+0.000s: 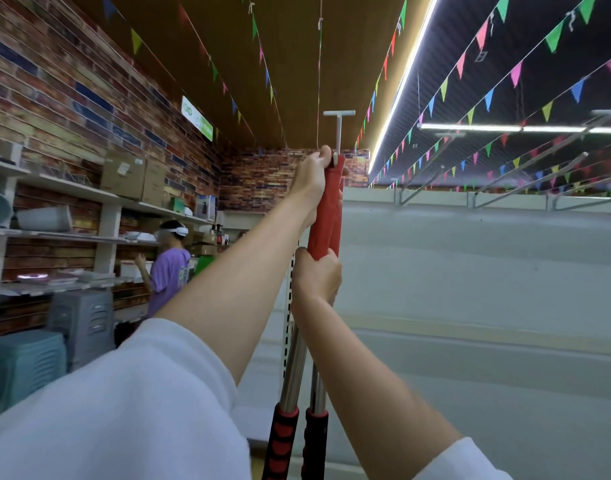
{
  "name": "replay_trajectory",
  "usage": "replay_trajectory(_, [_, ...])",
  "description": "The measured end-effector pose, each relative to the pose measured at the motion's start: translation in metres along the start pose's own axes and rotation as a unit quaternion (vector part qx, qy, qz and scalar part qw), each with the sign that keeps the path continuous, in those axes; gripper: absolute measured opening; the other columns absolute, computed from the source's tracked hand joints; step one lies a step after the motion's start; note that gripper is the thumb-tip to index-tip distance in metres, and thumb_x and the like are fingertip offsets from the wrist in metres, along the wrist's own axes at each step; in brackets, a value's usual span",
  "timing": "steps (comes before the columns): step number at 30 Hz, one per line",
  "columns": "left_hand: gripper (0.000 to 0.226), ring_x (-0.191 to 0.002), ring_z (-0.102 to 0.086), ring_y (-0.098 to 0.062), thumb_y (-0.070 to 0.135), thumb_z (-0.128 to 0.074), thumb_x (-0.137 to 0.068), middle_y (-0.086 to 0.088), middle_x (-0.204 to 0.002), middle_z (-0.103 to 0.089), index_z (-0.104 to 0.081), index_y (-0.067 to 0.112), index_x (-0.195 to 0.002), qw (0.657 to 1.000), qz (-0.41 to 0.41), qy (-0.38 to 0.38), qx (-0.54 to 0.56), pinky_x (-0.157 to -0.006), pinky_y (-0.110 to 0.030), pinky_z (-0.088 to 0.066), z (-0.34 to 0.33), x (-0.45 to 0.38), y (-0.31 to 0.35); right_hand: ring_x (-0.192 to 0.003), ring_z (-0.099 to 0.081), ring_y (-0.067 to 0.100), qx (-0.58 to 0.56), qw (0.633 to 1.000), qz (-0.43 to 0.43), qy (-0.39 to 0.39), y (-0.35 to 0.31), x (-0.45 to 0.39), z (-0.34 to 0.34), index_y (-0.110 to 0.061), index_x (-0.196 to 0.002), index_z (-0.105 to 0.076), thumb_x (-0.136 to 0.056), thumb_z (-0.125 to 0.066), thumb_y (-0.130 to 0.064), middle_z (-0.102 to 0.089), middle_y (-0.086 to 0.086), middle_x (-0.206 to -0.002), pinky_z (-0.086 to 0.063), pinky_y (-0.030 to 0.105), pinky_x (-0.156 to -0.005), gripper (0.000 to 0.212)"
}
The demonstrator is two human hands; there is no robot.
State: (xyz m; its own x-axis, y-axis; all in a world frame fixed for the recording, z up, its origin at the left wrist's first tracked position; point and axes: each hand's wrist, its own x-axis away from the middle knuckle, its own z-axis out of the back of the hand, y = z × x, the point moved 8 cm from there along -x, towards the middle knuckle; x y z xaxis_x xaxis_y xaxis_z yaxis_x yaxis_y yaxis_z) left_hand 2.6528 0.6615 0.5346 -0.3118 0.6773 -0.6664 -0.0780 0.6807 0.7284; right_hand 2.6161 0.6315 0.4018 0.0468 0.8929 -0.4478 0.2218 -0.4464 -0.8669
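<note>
The left hand (314, 174) pinches the top of the red-sleeved poles (326, 216) at the white T-ended hook (338, 133), seemingly to hang them there. The right hand (318, 277) grips lower, fingers wrapped round, steadying the pair upright.

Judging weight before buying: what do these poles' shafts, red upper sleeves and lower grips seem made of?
The shafts look like polished metal, maybe chromed steel: mirror-like streaked highlights. The red sleeves look matte, probably fabric or soft plastic: no shine, slight folds. The grips seem ribbed black-and-red rubber or foam, dull.
</note>
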Motion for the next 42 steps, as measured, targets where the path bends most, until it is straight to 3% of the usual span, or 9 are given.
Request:
replay_trajectory(7, [0.028,-0.065,-0.054,-0.019,0.033,-0.037,-0.099,-0.013,-0.087,-0.056,-0.054,0.012,-0.106,0.999,-0.042,-0.006,-0.017,-0.063,-0.033,-0.047,0.006,-0.009,-0.029,-0.051,-0.043,0.023,-0.033,0.999,-0.031,-0.015,0.018,-0.016,-0.001,-0.023,-0.055,-0.047,-0.069,-0.056,-0.016,-0.046,-0.001,-0.053,-0.039,0.034,-0.056,0.018])
replay_trajectory(13, [0.024,-0.1,-0.063,-0.029,0.035,-0.041,-0.097,-0.011,-0.113,-0.062,-0.051,0.021,-0.113,0.992,-0.058,0.026,-0.106,-0.087,-0.043,-0.053,0.011,0.002,-0.027,-0.046,-0.059,0.016,0.044,0.996,0.031,-0.069,0.018,-0.028,0.0,-0.02,-0.069,-0.048,-0.077,-0.057,-0.021,-0.058,0.001,-0.059,-0.055,0.038,-0.063,0.013])
replay_trajectory(16, [0.029,-0.099,-0.062,-0.023,0.033,-0.045,-0.096,-0.005,-0.113,-0.061,-0.048,0.018,-0.121,0.985,-0.06,0.026,-0.158,-0.086,-0.037,-0.054,0.014,0.01,-0.031,-0.064,-0.07,0.022,0.162,0.98,0.06,-0.094,0.019,-0.026,0.003,-0.015,-0.086,-0.05,-0.077,-0.056,-0.039,-0.069,0.006,-0.077,-0.057,0.045,-0.074,0.026])
replay_trajectory(20, [0.033,-0.094,-0.062,-0.02,0.029,-0.052,-0.093,-0.005,-0.109,-0.06,-0.047,0.015,-0.122,0.982,-0.057,0.052,-0.173,-0.077,-0.031,-0.054,0.017,0.018,-0.04,-0.089,-0.063,0.033,0.313,0.938,0.094,-0.111,0.019,-0.014,0.02,-0.01,-0.102,-0.046,-0.083,-0.053,-0.046,-0.064,0.011,-0.095,-0.051,0.043,-0.079,0.042])
replay_trajectory(27, [0.026,-0.095,-0.056,-0.022,0.018,-0.064,-0.082,-0.005,-0.102,-0.052,-0.045,0.014,-0.1,0.942,-0.056,0.186,-0.273,-0.079,-0.031,-0.047,0.025,0.053,-0.043,-0.093,-0.061,0.029,0.347,0.923,0.088,-0.138,0.019,0.008,0.062,-0.01,-0.103,-0.047,-0.088,-0.055,-0.043,-0.065,0.01,-0.099,-0.051,0.042,-0.08,0.037])
replay_trajectory(30, [0.016,-0.088,-0.055,-0.018,0.011,-0.058,-0.084,0.002,-0.089,-0.053,-0.048,0.016,-0.095,0.956,-0.01,0.133,-0.263,-0.076,-0.029,-0.043,0.009,0.082,-0.062,-0.096,-0.06,0.029,0.364,0.914,0.106,-0.146,0.007,0.017,0.088,-0.012,-0.1,-0.046,-0.089,-0.054,-0.039,-0.064,0.01,-0.102,-0.048,0.038,-0.076,0.031])
replay_trajectory(33, [0.013,-0.075,-0.056,-0.017,0.007,-0.059,-0.083,-0.002,-0.08,-0.056,-0.05,0.016,-0.085,0.968,0.062,0.033,-0.242,-0.069,-0.028,-0.046,-0.024,0.12,-0.093,-0.091,-0.063,0.034,0.36,0.915,0.09,-0.159,0.007,0.031,0.132,-0.014,-0.098,-0.048,-0.085,-0.053,-0.033,-0.064,0.014,-0.101,-0.054,0.05,-0.079,0.023])
replay_trajectory(38, [0.012,-0.061,-0.051,-0.011,0.008,-0.058,-0.086,-0.001,-0.072,-0.055,-0.052,0.015,-0.079,0.954,0.194,-0.063,-0.221,-0.055,-0.021,-0.042,-0.105,0.199,-0.151,-0.089,-0.065,0.033,0.391,0.906,0.034,-0.158,0.034,0.056,0.248,-0.023,-0.079,-0.047,-0.077,-0.056,-0.022,-0.067,0.015,-0.095,-0.055,0.051,-0.077,0.009])
replay_trajectory(42, [0.016,-0.06,-0.051,-0.011,0.008,-0.055,-0.088,-0.001,-0.073,-0.056,-0.05,0.016,-0.075,0.939,0.247,-0.139,-0.194,-0.055,-0.021,-0.041,-0.179,0.261,-0.188,-0.08,-0.069,0.032,0.403,0.902,-0.023,-0.154,0.054,0.082,0.345,-0.022,-0.072,-0.045,-0.08,-0.054,-0.014,-0.066,0.013,-0.086,-0.058,0.049,-0.067,0.015])
